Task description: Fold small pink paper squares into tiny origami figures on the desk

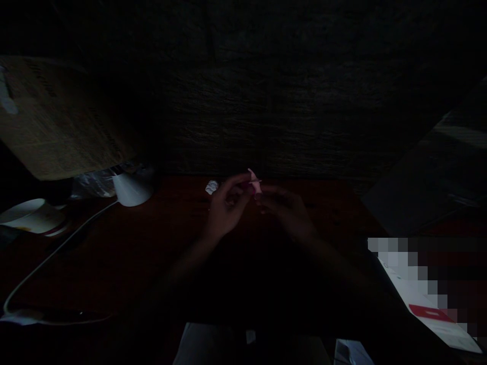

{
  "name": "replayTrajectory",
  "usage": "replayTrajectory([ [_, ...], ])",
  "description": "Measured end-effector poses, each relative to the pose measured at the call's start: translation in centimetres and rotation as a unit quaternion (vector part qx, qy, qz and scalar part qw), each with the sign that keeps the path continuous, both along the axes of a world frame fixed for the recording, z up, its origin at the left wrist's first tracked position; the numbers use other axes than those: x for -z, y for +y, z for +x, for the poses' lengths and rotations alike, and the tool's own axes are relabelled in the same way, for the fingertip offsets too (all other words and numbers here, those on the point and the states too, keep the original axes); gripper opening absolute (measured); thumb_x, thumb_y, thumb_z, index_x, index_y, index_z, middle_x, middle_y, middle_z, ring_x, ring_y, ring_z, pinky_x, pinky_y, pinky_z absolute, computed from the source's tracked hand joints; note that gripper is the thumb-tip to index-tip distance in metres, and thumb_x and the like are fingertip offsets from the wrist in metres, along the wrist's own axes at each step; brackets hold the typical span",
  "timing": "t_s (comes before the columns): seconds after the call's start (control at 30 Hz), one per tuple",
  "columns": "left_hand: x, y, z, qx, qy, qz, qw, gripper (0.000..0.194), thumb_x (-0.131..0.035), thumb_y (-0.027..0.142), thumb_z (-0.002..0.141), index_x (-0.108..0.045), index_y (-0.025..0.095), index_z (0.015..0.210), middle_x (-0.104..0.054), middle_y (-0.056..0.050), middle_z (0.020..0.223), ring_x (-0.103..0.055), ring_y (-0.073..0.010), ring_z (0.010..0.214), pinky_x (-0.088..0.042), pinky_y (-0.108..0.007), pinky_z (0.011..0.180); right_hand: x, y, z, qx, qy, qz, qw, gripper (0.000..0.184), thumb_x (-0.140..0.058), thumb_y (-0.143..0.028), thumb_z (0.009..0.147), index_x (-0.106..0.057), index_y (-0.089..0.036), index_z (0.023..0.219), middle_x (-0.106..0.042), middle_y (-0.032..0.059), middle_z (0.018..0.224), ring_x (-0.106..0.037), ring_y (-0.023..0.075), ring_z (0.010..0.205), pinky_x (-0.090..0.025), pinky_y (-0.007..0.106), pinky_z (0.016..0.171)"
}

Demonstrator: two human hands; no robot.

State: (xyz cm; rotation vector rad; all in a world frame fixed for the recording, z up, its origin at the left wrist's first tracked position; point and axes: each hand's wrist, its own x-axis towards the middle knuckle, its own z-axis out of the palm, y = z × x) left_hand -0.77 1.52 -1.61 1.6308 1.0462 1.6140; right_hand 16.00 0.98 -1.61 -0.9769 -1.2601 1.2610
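In the dim light, a small pink piece that looks like folded paper (256,185) is held up above the dark reddish table. My left hand (227,209) pinches it from the left between thumb and forefinger. From the right, the fingertips of my right hand (291,209) are closed at its lower edge. Thin pointed tips of the piece stick out at the top and to the right. Just left of my left hand lies a crumpled white scrap (211,187), probably paper. Deep shadow hides much of both palms.
A white cone-shaped object (131,190) with a pale cable (63,243) stands at the left. Beside it are a white cup (32,215), clear plastic (93,183) and a brown printed bag or box (64,119). A lit screen (414,294), partly pixelated, is at the right.
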Motion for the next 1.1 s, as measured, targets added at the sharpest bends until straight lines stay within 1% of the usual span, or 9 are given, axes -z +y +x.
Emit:
replayTrajectory([
  [0.1, 0.2, -0.2, 0.1, 0.017, 0.009, -0.007, 1.000, 0.031, -0.073, 0.031, 0.089, -0.074, 0.021, 0.118, -0.078, -0.008, 0.102, -0.071, -0.0160, 0.073, -0.057, -0.027, 0.067, -0.1, 0.0, 0.0, 0.001, -0.011, 0.005, 1.000, 0.035, -0.087, -0.043, 0.070, -0.081, -0.023, 0.098, -0.082, 0.0045, 0.094, -0.074, 0.0197, 0.083, -0.060, 0.032, 0.072],
  [0.2, 0.5, -0.1, 0.1, 0.031, 0.011, -0.007, 0.999, 0.036, -0.073, 0.031, 0.089, -0.073, 0.021, 0.124, -0.079, -0.009, 0.104, -0.071, -0.0151, 0.069, -0.057, -0.027, 0.065, -0.2, 0.0, 0.0, -0.002, -0.033, 0.020, 0.999, 0.033, -0.085, -0.043, 0.074, -0.081, -0.023, 0.099, -0.082, 0.0045, 0.095, -0.074, 0.0198, 0.083, -0.059, 0.032, 0.071],
  [0.4, 0.9, 0.0, -0.2, 0.043, 0.040, -0.009, 0.998, 0.040, -0.072, 0.030, 0.090, -0.072, 0.021, 0.129, -0.078, -0.007, 0.092, -0.071, -0.0163, 0.069, -0.056, -0.027, 0.065, 0.2, 0.2, 0.2, -0.005, -0.032, 0.042, 0.999, 0.031, -0.083, -0.046, 0.075, -0.082, -0.023, 0.098, -0.082, 0.0047, 0.096, -0.074, 0.0209, 0.084, -0.059, 0.033, 0.071],
  [0.5, 0.8, -0.1, -0.1, 0.044, 0.067, 0.002, 0.997, 0.039, -0.072, 0.026, 0.089, -0.073, 0.022, 0.128, -0.079, -0.007, 0.092, -0.071, -0.0164, 0.070, -0.055, -0.027, 0.065, 0.2, 0.2, 0.2, -0.004, -0.031, 0.045, 0.999, 0.032, -0.084, -0.045, 0.076, -0.082, -0.024, 0.100, -0.082, 0.0044, 0.095, -0.073, 0.0205, 0.083, -0.059, 0.034, 0.073],
  [0.63, 0.5, -0.5, 0.1, 0.039, 0.094, 0.005, 0.995, 0.037, -0.071, 0.026, 0.090, -0.073, 0.020, 0.126, -0.077, -0.006, 0.086, -0.070, -0.0167, 0.069, -0.052, -0.026, 0.060, 0.3, 0.3, 0.3, 0.003, -0.038, 0.034, 0.999, 0.033, -0.084, -0.045, 0.074, -0.081, -0.023, 0.099, -0.081, 0.0044, 0.094, -0.074, 0.0212, 0.083, -0.060, 0.035, 0.073],
  [0.8, 0.4, -0.6, 0.2, 0.040, 0.111, 0.009, 0.993, 0.044, -0.072, 0.028, 0.089, -0.070, 0.022, 0.133, -0.077, -0.008, 0.088, -0.071, -0.0188, 0.072, -0.053, -0.028, 0.061, 0.5, 0.9, 0.8, 0.012, -0.041, 0.020, 0.999, 0.035, -0.084, -0.045, 0.071, -0.080, -0.022, 0.097, -0.081, 0.0060, 0.094, -0.075, 0.0221, 0.084, -0.060, 0.035, 0.071],
  [0.93, 0.5, -0.5, 0.2, 0.032, 0.109, 0.004, 0.994, 0.048, -0.073, 0.028, 0.089, -0.069, 0.024, 0.136, -0.074, -0.005, 0.078, -0.068, -0.0183, 0.068, -0.053, -0.028, 0.061, 0.4, 1.9, 2.2, 0.047, -0.059, 0.015, 0.997, 0.037, -0.084, -0.046, 0.072, -0.079, -0.021, 0.100, -0.081, 0.0071, 0.094, -0.075, 0.0224, 0.087, -0.060, 0.036, 0.074],
  [1.0, 0.7, -0.4, 0.2, 0.031, 0.115, 0.006, 0.993, 0.047, -0.073, 0.028, 0.090, -0.069, 0.022, 0.136, -0.074, -0.005, 0.078, -0.068, -0.0179, 0.067, -0.052, -0.027, 0.060, 0.6, 2.6, 3.0, 0.070, -0.065, 0.011, 0.995, 0.037, -0.084, -0.045, 0.072, -0.079, -0.020, 0.099, -0.080, 0.0079, 0.097, -0.075, 0.0223, 0.086, -0.060, 0.036, 0.074],
  [1.1, 1.0, -0.3, 0.2, 0.029, 0.140, 0.025, 0.989, 0.047, -0.071, 0.029, 0.092, -0.067, 0.020, 0.137, -0.074, -0.005, 0.079, -0.068, -0.0163, 0.068, -0.052, -0.025, 0.060, 1.3, 4.0, 4.6, 0.123, -0.070, 0.012, 0.990, 0.043, -0.084, -0.050, 0.071, -0.078, -0.019, 0.100, -0.080, 0.0081, 0.091, -0.075, 0.0225, 0.081, -0.060, 0.036, 0.072],
])
